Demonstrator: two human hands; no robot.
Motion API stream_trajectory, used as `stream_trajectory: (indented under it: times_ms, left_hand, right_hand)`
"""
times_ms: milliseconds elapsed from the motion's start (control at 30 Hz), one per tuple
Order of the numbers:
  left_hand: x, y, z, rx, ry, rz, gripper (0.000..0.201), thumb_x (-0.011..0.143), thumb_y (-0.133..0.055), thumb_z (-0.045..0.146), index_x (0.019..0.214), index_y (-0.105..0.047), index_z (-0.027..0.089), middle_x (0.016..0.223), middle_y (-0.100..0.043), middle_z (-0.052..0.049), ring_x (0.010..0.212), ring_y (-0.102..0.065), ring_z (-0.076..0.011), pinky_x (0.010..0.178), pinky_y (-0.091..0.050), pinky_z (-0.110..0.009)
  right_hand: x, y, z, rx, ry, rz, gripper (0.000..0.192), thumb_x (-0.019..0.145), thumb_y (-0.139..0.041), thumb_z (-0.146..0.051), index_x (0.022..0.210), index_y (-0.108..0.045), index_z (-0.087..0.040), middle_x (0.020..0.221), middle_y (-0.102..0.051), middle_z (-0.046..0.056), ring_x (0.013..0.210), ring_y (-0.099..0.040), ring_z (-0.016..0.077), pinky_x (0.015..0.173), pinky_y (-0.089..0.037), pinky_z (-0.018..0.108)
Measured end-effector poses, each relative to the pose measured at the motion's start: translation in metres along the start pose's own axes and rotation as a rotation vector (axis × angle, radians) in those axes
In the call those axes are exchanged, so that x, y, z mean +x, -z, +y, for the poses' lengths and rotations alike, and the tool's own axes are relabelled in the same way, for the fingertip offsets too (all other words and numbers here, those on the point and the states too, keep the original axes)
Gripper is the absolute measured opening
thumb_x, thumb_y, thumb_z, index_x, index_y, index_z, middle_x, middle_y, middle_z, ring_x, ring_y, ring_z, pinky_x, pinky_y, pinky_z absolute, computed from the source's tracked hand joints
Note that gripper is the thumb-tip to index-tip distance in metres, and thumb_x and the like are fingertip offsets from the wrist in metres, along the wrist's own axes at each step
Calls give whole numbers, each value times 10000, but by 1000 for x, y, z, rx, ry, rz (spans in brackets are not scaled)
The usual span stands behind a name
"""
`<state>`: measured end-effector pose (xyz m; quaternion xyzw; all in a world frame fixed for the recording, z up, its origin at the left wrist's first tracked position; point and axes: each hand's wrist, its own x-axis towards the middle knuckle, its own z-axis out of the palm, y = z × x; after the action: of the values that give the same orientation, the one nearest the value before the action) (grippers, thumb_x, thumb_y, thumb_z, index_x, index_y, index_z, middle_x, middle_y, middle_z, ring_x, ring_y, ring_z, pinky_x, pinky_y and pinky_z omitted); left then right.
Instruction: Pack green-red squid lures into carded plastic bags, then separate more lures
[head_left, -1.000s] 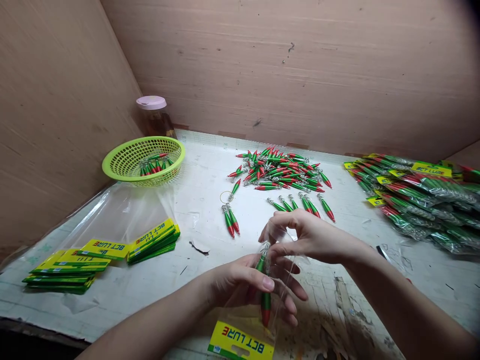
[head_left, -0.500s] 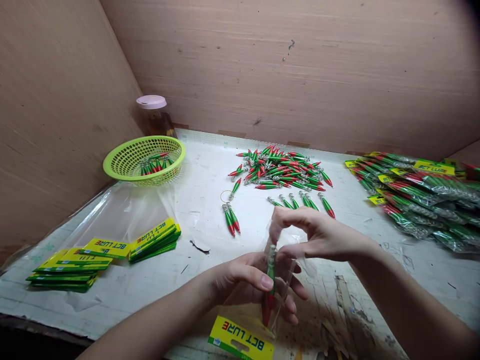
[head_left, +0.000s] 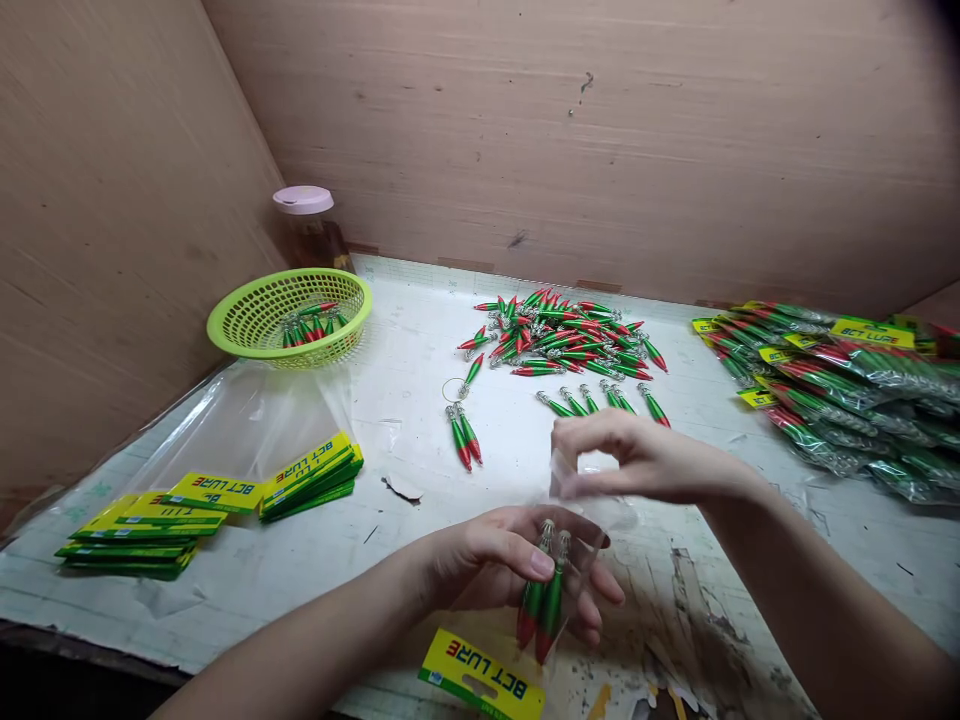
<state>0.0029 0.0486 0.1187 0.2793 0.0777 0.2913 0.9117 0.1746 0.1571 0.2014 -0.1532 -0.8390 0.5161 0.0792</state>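
Note:
My left hand is closed round a clear plastic bag, its thumb pressing the front. Two green and red fishing lures lie side by side inside, metal hook ends up and red tips down. A yellow and green BCT LURE header card hangs at the bag's lower end, upside down to me. Above, my right hand has its thumb and fingers pinched on the bag's upper edge. Just beyond that hand is a loose row of several lures.
A heap of lures lies at the back, with a few near a thin ring. Packed bags are piled right. At left are header-card bags, a green basket holding lures, and a pink-lidded jar.
Two lures now show side by side in the bag, where one was visible before. My right hand has drawn slightly away from the lures' hook ends. My left hand has barely moved.

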Motion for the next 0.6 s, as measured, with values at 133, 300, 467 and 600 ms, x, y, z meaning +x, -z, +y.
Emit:
stream_trajectory:
  times_ms: [133, 300, 467, 600]
  left_hand:
    - [1, 3, -6, -19, 44, -37, 579, 690, -639, 235, 1238, -498, 111, 1123, -563, -179, 931, -600, -245, 872, -437, -420]
    - [0, 4, -7, 11, 63, -63, 570, 698, -649, 243, 1237, -503, 130, 1132, -567, -169, 949, -597, -264, 892, -416, -470]
    - [0, 6, -9, -39, 31, -28, 581, 671, -676, 244, 1213, -517, 107, 1098, -579, -178, 929, -607, -234, 864, -447, -406]
    - [-1, 7, -9, -40, 39, -23, 594, 653, -697, 250, 1203, -521, 112, 1105, -573, -184, 923, -604, -234, 868, -437, -426]
  right_hand:
    - [32, -4, 28, -198, -191, 259, 176, 861, -576, -300, 856, -630, -133, 800, -636, 46, 720, -569, 139, 641, -424, 238]
    - [93, -36, 53, -345, -285, 261, 160, 772, -615, -195, 919, -601, -133, 834, -647, 58, 706, -552, 153, 639, -389, 246]
    - [135, -47, 61, -423, -424, 358, 176, 719, -587, -131, 886, -530, -132, 862, -611, 112, 732, -531, 196, 597, -340, 259]
    - [130, -39, 59, -384, -493, 334, 378, 610, -639, -87, 962, -513, -144, 823, -594, 87, 677, -519, 190, 542, -321, 247]
